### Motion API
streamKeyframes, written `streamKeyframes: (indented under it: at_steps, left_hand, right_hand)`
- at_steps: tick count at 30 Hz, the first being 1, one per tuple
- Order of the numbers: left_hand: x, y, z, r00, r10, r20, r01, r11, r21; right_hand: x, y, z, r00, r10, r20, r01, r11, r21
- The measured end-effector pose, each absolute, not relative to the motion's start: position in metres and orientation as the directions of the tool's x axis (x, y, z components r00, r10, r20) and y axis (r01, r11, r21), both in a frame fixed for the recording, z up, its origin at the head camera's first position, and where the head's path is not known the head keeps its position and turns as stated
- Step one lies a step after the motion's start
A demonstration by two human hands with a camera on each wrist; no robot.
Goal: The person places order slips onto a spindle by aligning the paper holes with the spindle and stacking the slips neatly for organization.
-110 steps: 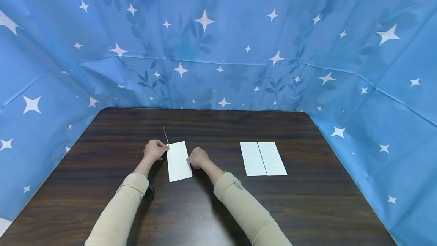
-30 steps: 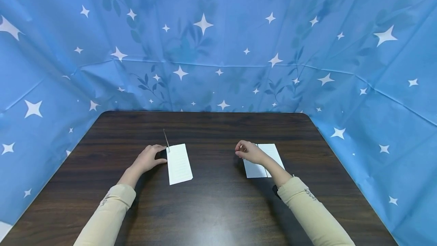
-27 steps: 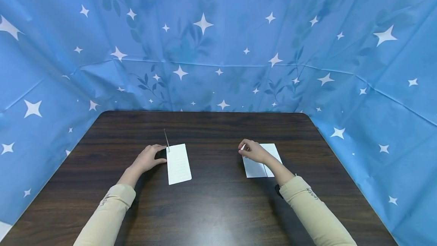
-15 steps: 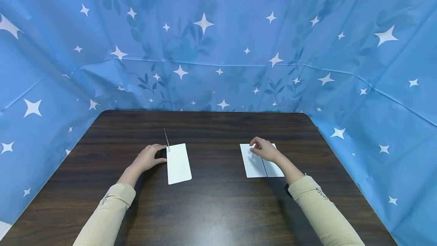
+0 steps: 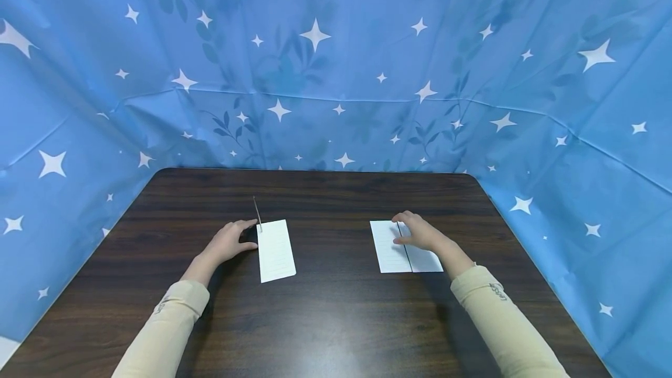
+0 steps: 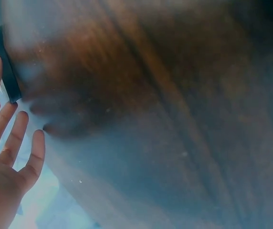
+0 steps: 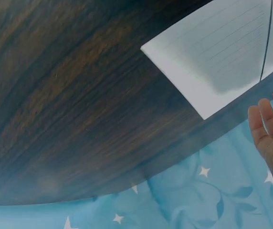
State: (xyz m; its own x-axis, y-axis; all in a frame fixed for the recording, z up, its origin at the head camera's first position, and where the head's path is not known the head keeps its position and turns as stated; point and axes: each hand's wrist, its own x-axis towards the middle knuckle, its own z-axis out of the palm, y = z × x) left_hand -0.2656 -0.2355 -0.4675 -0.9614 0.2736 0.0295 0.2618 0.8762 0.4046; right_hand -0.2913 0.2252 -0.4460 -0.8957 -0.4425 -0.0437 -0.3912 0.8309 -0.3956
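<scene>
On the left of the table, my left hand (image 5: 227,242) is at the left edge of a white lined booklet (image 5: 276,251). Its fingers are loosely extended, with thumb and forefinger apart. A thin pale strip (image 5: 258,213) rises from the booklet's far left corner. In the left wrist view the fingertips lie by a dark strip (image 6: 5,62); the contact is partly cut off. To the right, my right hand (image 5: 424,234) hangs over two white lined pages (image 5: 389,256) split by a dark line, fingers relaxed and holding nothing. The hand hides their upper right part.
The dark wooden table (image 5: 325,209) extends between and around the two sets of pages. Behind its far edge hangs a blue curtain (image 5: 336,74) with white stars.
My right hand has left the left booklet's right edge and moved across to the right-hand pages, shifting further right over them. My left hand has loosened its fingers and stays by the booklet.
</scene>
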Motion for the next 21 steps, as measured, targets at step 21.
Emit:
streamKeyframes:
  at_steps: [21]
  left_hand:
    - [-0.28, -0.232, -0.461, -0.94, 0.332, -0.075, 0.282, 0.883, 0.375]
  right_hand:
    - [-0.293, 0.2, -0.444, -0.818, -0.473, -0.329, -0.425, 0.881, -0.21]
